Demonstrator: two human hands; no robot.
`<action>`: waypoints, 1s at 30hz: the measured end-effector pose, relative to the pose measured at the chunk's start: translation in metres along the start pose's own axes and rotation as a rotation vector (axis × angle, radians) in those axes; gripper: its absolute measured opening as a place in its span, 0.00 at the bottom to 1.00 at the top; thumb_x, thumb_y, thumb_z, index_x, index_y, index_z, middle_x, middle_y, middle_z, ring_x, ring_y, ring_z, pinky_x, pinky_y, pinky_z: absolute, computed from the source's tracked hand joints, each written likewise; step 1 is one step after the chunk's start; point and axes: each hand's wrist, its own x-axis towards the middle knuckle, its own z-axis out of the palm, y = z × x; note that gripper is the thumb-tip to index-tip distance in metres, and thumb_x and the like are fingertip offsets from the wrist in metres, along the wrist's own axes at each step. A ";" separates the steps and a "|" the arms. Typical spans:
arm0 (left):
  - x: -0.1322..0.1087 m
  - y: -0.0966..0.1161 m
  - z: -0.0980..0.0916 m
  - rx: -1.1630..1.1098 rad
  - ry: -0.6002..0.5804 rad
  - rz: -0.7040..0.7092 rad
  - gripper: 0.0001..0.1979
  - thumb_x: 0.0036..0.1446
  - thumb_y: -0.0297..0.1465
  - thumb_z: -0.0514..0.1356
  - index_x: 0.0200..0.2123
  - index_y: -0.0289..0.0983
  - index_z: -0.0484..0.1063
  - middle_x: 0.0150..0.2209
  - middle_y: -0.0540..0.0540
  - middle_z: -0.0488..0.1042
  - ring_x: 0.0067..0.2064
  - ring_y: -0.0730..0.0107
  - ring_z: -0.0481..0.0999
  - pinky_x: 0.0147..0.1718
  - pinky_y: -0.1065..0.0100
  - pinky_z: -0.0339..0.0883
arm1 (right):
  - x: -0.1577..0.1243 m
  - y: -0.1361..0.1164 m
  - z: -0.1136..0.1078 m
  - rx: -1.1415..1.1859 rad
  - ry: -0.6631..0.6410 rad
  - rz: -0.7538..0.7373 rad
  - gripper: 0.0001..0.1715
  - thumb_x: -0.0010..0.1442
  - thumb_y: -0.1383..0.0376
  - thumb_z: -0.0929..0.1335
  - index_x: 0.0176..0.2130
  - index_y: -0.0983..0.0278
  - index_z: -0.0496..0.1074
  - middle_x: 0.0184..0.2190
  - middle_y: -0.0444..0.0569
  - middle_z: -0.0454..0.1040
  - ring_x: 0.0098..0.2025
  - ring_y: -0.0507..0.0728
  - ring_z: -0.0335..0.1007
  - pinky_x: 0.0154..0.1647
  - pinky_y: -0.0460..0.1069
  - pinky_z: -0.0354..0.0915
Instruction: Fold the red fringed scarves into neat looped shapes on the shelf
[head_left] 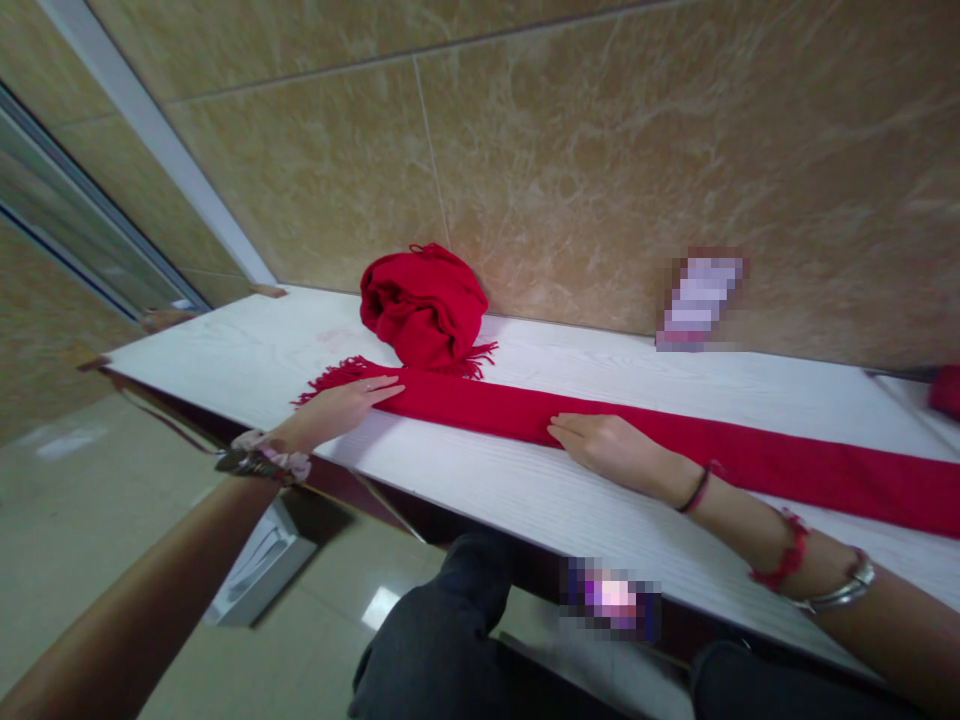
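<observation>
A long red scarf (480,402), folded into a narrow strip, lies along the white tabletop, with its fringe at the left end. My left hand (352,405) rests near that fringed end, open, its outstretched fingertips on the cloth. Farther right, my right hand (600,445) lies palm down over the scarf's near edge. Its fingers are together and slightly bent on the fabric, and its thumb is hidden. Behind the strip sits a bundled red scarf (424,305) with fringe hanging out at its lower right.
The white table (480,490) runs along a tan marbled tile wall (562,180). A red item (945,392) shows at the right edge. Below are my dark-clothed legs (450,640) and a white box (259,570) on the floor. Two patches are blurred out.
</observation>
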 end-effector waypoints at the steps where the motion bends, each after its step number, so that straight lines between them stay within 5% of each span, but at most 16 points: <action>1: -0.002 -0.004 0.001 0.037 -0.046 0.012 0.25 0.51 0.16 0.43 0.48 0.27 0.71 0.58 0.43 0.65 0.62 0.71 0.57 0.61 0.69 0.49 | 0.000 0.000 0.002 -0.022 0.015 -0.012 0.20 0.61 0.76 0.58 0.48 0.74 0.70 0.46 0.60 0.74 0.48 0.59 0.72 0.47 0.52 0.70; 3: -0.005 -0.009 0.001 0.100 -0.109 -0.009 0.27 0.53 0.15 0.40 0.53 0.22 0.65 0.59 0.39 0.62 0.63 0.70 0.55 0.62 0.68 0.46 | -0.003 0.002 0.006 -0.041 0.066 -0.009 0.20 0.60 0.78 0.57 0.48 0.75 0.70 0.44 0.61 0.75 0.46 0.58 0.73 0.45 0.52 0.71; 7: -0.014 -0.009 0.003 0.097 -0.020 -0.106 0.27 0.57 0.17 0.37 0.59 0.22 0.56 0.63 0.39 0.56 0.64 0.70 0.51 0.62 0.65 0.44 | -0.011 0.006 0.014 0.001 0.186 0.047 0.21 0.62 0.77 0.56 0.50 0.72 0.68 0.44 0.58 0.75 0.46 0.56 0.73 0.44 0.51 0.72; 14: -0.021 -0.017 0.009 0.034 -0.155 -0.060 0.29 0.54 0.15 0.36 0.58 0.24 0.60 0.62 0.41 0.57 0.64 0.69 0.51 0.61 0.64 0.46 | -0.019 0.005 0.018 -0.022 0.177 -0.138 0.18 0.63 0.75 0.58 0.49 0.75 0.69 0.48 0.61 0.73 0.51 0.60 0.70 0.51 0.54 0.69; 19: -0.026 -0.027 0.007 -0.017 -0.065 -0.070 0.30 0.55 0.15 0.36 0.61 0.25 0.51 0.65 0.42 0.50 0.65 0.71 0.46 0.61 0.63 0.45 | -0.019 0.006 0.020 -0.006 0.227 -0.082 0.19 0.64 0.75 0.57 0.51 0.74 0.68 0.48 0.61 0.73 0.52 0.59 0.68 0.51 0.53 0.68; 26: -0.034 -0.032 0.013 -0.017 -0.179 -0.023 0.27 0.61 0.20 0.35 0.60 0.29 0.58 0.64 0.41 0.52 0.65 0.64 0.47 0.60 0.59 0.47 | -0.020 0.007 0.021 0.014 0.190 -0.122 0.21 0.64 0.74 0.56 0.51 0.72 0.69 0.48 0.59 0.73 0.53 0.59 0.68 0.52 0.54 0.68; 30: -0.029 -0.029 0.004 0.088 -0.108 -0.065 0.30 0.54 0.15 0.37 0.56 0.34 0.65 0.61 0.43 0.59 0.64 0.62 0.50 0.59 0.52 0.44 | -0.015 0.006 0.023 0.059 0.180 -0.096 0.20 0.64 0.72 0.57 0.50 0.72 0.71 0.47 0.60 0.74 0.51 0.59 0.69 0.52 0.55 0.67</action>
